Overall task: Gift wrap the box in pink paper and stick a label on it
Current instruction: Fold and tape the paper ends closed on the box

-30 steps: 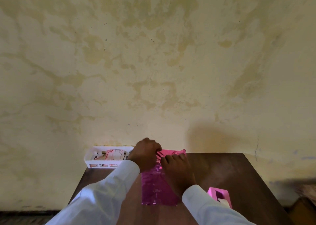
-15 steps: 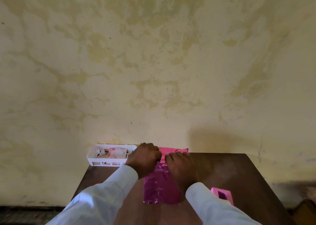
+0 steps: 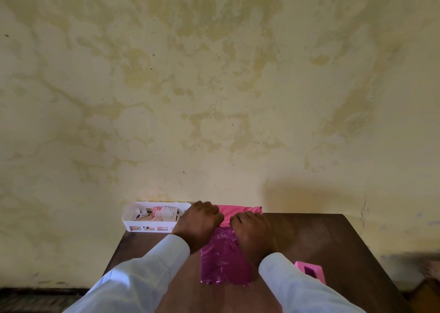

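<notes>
Our right grip (image 3: 252, 229) has slid up the wrapped box (image 3: 225, 262) on the desk (image 3: 309, 236) to meet our left grip (image 3: 200, 222) at its far end, both curled and pinching the loose paper (image 3: 238, 210), so the end fold is starting

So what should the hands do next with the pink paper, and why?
Probably fold the loose far end down and crease it flat. Both the left hand and right hand grip the pink paper at its far end, where a flap sticks out unfolded. The pink tape dispenser sits untouched near the right sleeve.
</notes>
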{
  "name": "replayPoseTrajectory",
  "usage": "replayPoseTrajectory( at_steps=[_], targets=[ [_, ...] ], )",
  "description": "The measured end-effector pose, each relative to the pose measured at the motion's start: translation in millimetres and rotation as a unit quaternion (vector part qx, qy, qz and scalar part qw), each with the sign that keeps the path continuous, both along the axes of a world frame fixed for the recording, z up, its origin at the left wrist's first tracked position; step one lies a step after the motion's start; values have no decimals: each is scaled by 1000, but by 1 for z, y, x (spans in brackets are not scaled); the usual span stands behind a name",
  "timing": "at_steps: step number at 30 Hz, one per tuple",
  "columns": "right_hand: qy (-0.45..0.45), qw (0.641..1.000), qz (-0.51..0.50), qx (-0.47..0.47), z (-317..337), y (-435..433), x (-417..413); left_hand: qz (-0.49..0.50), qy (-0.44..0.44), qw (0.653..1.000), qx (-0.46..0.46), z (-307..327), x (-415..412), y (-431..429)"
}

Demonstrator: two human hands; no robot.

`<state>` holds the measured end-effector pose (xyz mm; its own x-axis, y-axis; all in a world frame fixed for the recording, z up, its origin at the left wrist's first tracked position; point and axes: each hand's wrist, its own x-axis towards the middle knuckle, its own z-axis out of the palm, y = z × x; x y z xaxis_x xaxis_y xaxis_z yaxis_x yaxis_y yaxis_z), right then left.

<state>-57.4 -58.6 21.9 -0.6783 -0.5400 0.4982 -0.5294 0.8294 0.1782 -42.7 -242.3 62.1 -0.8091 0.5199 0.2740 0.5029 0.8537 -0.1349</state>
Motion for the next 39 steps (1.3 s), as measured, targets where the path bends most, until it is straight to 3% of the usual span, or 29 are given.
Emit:
replayPoseTrajectory(
  at_steps=[10, 15, 18, 24, 29, 31, 33, 35, 37, 39],
  targets=[
    [54, 998, 19, 6, -10, 13, 6, -22, 48, 998, 21, -11, 11, -3],
    [66, 998, 20, 0, -16, 13, 7, -8, 50, 993, 104, 3, 12, -1],
    [50, 998, 24, -10, -13, 12, 10, 23, 0, 991, 128, 21, 3, 17],
    [23, 998, 52, -29, -13, 13, 10, 105, -185, 968, 135, 33, -21, 55],
    [0, 997, 63, -55, -21, 15, 9, 126, -216, 957, 149, 24, -24, 58],
    [39, 994, 80, -70, -18, 19, 12, 132, -218, 955, 149, 22, -25, 57],
    [56, 988, 53, -137, -4, 24, 16, 134, -216, 955, 154, 21, -26, 55],
    [-43, 951, -64, -301, 15, 27, 18, 130, -220, 954, 158, 22, -25, 55],
    [-150, 848, -201, -467, 27, 31, 12, 127, -225, 954, 155, 23, -24, 55],
    [-262, 751, -235, -559, 41, 37, 2, 127, -226, 954, 150, 23, -23, 56]
  ],
)
